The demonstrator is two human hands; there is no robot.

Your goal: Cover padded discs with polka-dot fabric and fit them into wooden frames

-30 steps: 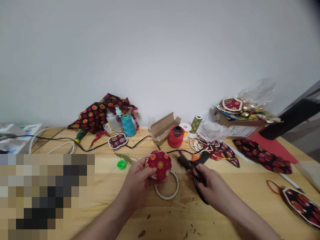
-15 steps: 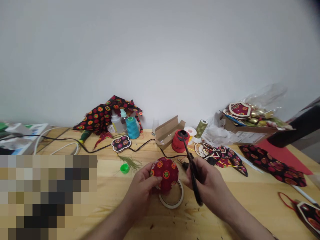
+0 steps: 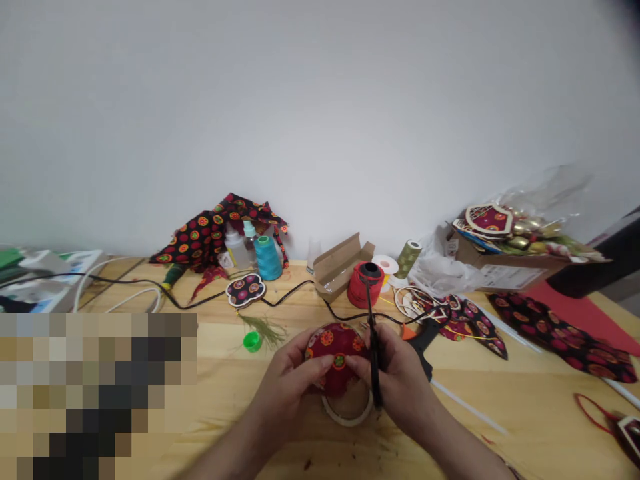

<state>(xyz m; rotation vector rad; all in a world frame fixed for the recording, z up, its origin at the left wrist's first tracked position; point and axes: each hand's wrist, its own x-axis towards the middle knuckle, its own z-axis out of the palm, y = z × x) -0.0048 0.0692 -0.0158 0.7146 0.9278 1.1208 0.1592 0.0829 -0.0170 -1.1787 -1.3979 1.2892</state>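
Observation:
A round piece covered in red patterned fabric point(image 3: 336, 357) is held up over the wooden table point(image 3: 500, 413), just above a plain wooden ring point(image 3: 345, 413) lying flat. My left hand point(image 3: 293, 387) grips the fabric piece from the left, fingers curled round it. My right hand point(image 3: 400, 380) is closed on black scissors point(image 3: 373, 333), blades pointing up and away, and its fingertips also touch the fabric piece's right side.
Behind lie a red cord spool point(image 3: 365, 285), a teal thread cone point(image 3: 267, 258), an open small carton point(image 3: 340, 267), glue bottles point(image 3: 235, 248), patterned fabric pieces point(image 3: 560, 330), a black cable point(image 3: 210, 297) and a green cap point(image 3: 253, 341). A cardboard box of ornaments point(image 3: 505, 257) stands far right.
My right hand lifted the scissors off the table, turned them upright and brought them in against the fabric piece. My left hand kept hold of the piece.

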